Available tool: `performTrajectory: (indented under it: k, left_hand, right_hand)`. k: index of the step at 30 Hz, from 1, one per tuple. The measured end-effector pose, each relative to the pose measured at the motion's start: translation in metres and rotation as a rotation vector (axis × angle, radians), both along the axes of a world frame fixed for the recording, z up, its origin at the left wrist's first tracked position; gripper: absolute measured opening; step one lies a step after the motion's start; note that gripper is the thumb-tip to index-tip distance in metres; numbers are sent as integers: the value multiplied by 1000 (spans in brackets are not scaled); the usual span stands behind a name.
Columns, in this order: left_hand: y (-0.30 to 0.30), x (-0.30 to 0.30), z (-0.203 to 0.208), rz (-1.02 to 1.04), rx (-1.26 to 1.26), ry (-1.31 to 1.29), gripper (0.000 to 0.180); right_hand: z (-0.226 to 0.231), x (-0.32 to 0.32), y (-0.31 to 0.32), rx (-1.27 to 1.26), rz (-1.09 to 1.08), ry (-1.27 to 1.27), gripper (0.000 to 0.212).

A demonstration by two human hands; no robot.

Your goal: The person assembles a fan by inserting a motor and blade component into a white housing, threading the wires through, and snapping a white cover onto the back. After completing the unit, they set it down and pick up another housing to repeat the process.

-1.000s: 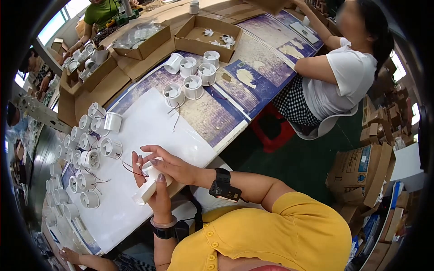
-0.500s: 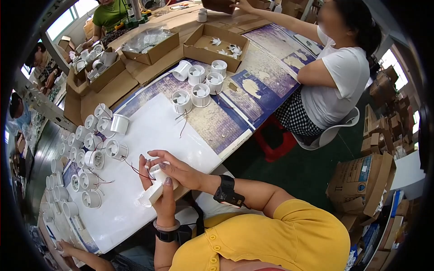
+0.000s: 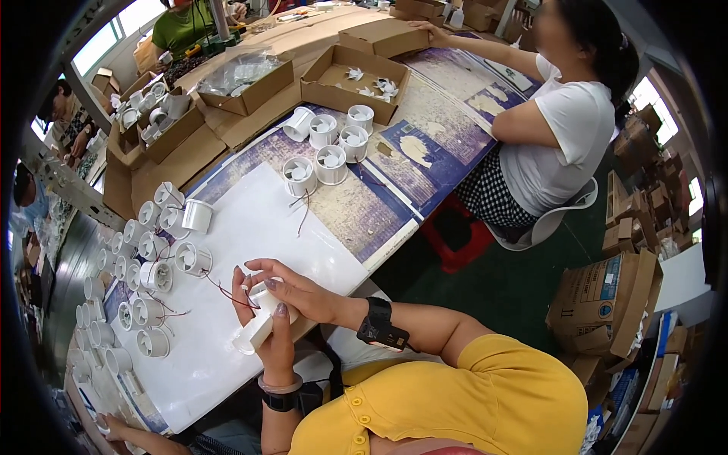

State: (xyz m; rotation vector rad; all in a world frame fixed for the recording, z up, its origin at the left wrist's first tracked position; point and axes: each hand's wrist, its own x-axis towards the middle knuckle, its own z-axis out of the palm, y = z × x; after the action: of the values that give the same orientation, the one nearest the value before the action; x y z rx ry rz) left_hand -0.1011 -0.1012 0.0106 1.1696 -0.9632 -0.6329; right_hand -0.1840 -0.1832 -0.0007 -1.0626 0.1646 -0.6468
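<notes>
Low centre of the frame, both hands are on one white plastic fan housing [image 3: 256,322], held just above the near edge of the white sheet [image 3: 250,227] covering the table [image 3: 425,136]. The left hand [image 3: 271,345] grips it from below, fingers wrapped round the tube; the right hand [image 3: 292,292] closes over its top end, fingertips pinching there. Thin red wires [image 3: 224,292] trail from the housing toward the left. Open white sheet lies above the hands, bare up to the centre of the frame. To the left it is crowded: a bank of finished white housings [image 3: 144,265] runs down the sheet's left edge, close to the hands. A second cluster of housings [image 3: 326,148] stands upper centre, well apart. Cardboard boxes [image 3: 356,72] line the upper table. At the upper right a seated person in a white shirt [image 3: 565,129] reaches to a box. Below the table edge, green floor [image 3: 500,288] and stacked cartons [image 3: 607,303] at right.
</notes>
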Motion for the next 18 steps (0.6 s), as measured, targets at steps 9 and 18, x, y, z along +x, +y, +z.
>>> performTrajectory:
  k: [9, 18]
  left_hand:
    - [0, 0, -5, 7, 33, -19, 68]
    - [0, -2, -3, 41, 36, -44, 62]
  right_hand:
    - [-1, 0, -1, -20, -7, -59, 43]
    - [-1, 2, 0, -41, -40, -34, 43]
